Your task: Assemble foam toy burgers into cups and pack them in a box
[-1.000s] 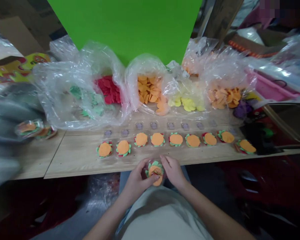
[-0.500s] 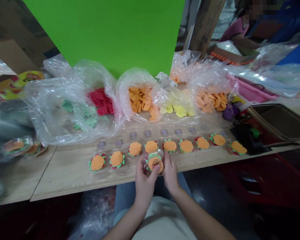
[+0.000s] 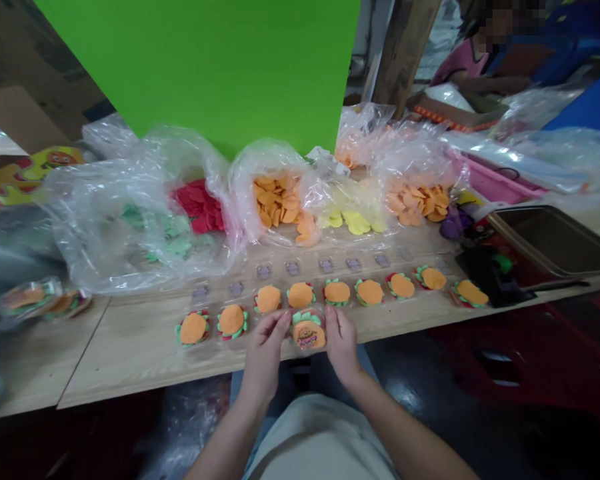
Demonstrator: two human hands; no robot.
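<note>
A small felt burger in a clear plastic pack, orange on top with green and red edges and a printed sticker, rests on the wooden table near its front edge. My left hand pinches its left side and my right hand pinches its right side; both are closed on it. Just behind it runs a row of several similar felt burgers, and behind those a row of small grey pieces.
Clear bags of felt cut-outs line the back: green, red, orange, yellow, light orange. A dark tray and a black tool sit right. Packed burgers lie left. Another person works behind.
Both hands carried the packed burger forward from my lap and set it down on the table's front edge. The view shifted up and right.
</note>
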